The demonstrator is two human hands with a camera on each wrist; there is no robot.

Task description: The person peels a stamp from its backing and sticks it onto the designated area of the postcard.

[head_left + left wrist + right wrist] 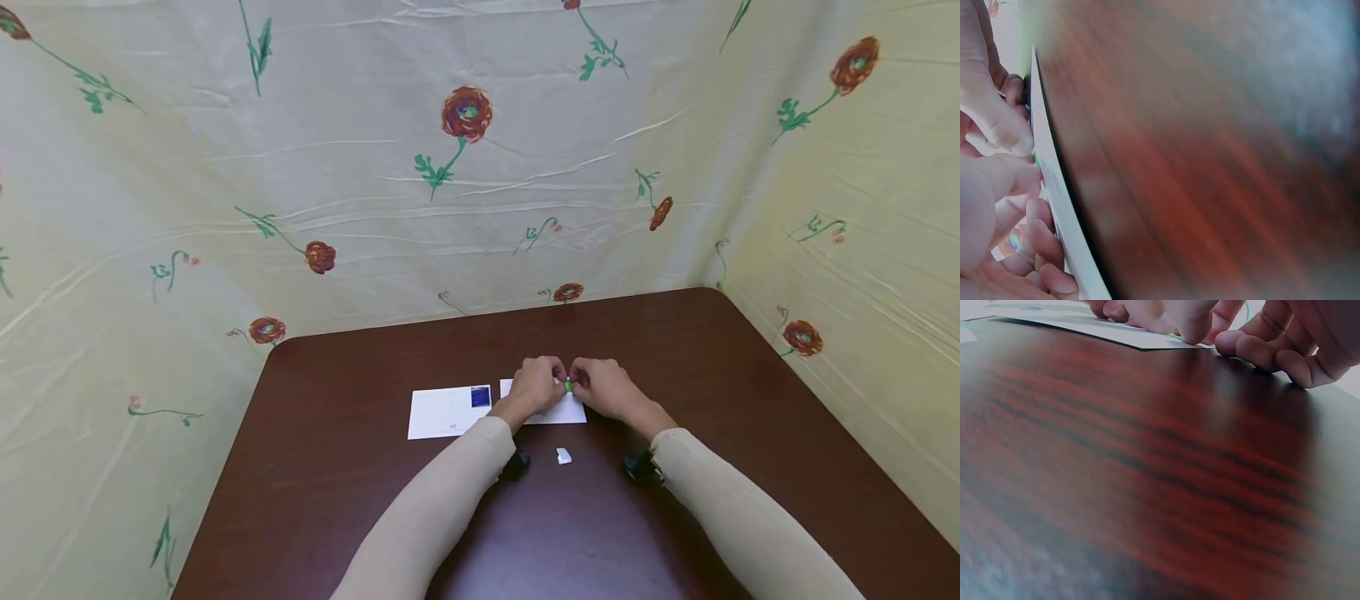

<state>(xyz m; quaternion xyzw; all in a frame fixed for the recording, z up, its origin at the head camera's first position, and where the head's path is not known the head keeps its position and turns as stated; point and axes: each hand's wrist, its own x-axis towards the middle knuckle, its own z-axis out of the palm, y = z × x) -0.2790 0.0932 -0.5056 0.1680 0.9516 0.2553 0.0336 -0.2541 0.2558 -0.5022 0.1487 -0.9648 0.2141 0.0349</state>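
Observation:
A white envelope [561,414] lies under my hands, its edge showing in the left wrist view. At its upper right corner is a small green stamp [568,387], mostly hidden by fingers. My left hand [538,382] reaches over the envelope and pinches the stamp's left side between thumb and finger. From the right, my right hand [606,387] pinches the stamp's other side, its remaining fingers [1260,353] resting on the table beside the envelope. The fingertips of both hands nearly meet.
Left of the hands lies another white envelope [438,414] with a dark blue stamp [480,397] at its upper right corner. A small white paper scrap [564,456] lies nearer on the brown table [337,467]. Flowered sheeting [375,167] hangs behind the table.

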